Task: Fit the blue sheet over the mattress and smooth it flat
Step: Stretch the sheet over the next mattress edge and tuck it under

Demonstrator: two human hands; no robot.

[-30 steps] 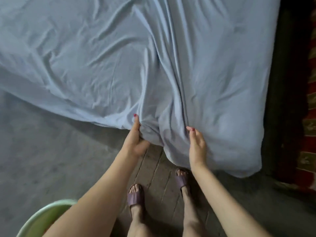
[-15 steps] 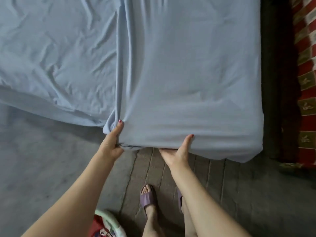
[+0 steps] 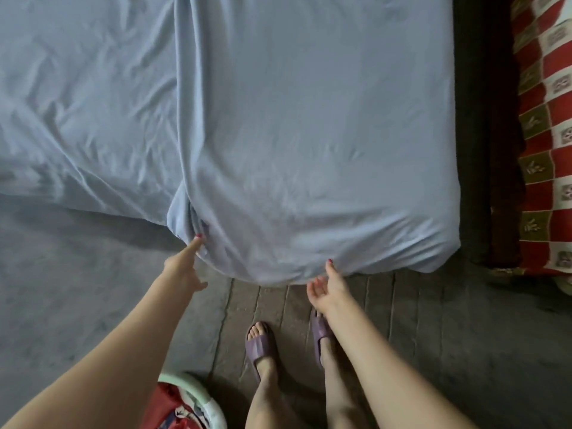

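Observation:
The pale blue sheet (image 3: 309, 134) covers the near end of the mattress; its right part lies fairly smooth and its left part (image 3: 77, 103) is wrinkled. A long fold runs down to a bunched tuck (image 3: 185, 212) at the front edge. My left hand (image 3: 182, 269) has its fingers apart, with the index fingertip touching that bunch. My right hand (image 3: 328, 289) is palm-up just below the sheet's front edge, thumb tip against the fabric, nothing gripped.
A dark gap (image 3: 486, 134) separates the mattress from a red-and-white patterned cover (image 3: 548, 150) on the right. A green-rimmed basket (image 3: 188, 388) with red cloth sits by my left leg. My feet in purple slippers (image 3: 260, 345) stand on the wooden floor (image 3: 418, 320).
Both hands have let go of the sheet's front edge. The right hand has come out from under it and dropped slightly; the left now only touches the bunch with a fingertip.

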